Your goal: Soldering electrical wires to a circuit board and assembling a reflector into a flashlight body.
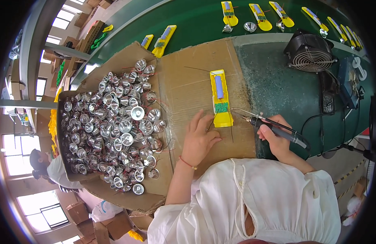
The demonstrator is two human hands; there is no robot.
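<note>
On the cardboard sheet (188, 85) lies a yellow plastic housing (224, 121), with a blue cylindrical battery cell (219, 87) and a small green circuit board (221, 107) in it. Thin dark wires stick out at its top and lower end. My right hand (276, 136) is closed around a soldering iron (279, 131), whose bent metal tube and tip point left to the edge of the circuit board. Beside the housing's lower left side, my left hand (201, 136) has its fingers bent and apart, close to a dark wire. Whether its fingertips touch the wire is hard to make out.
To the left, a cardboard box (61, 138) is full of silver reflector cups (125, 126) with wires. Along the green belt (188, 24) lie several yellow housings (260, 18). A black fan (312, 53) and a blue soldering station (347, 81) stand right. Another person (59, 171) is far left.
</note>
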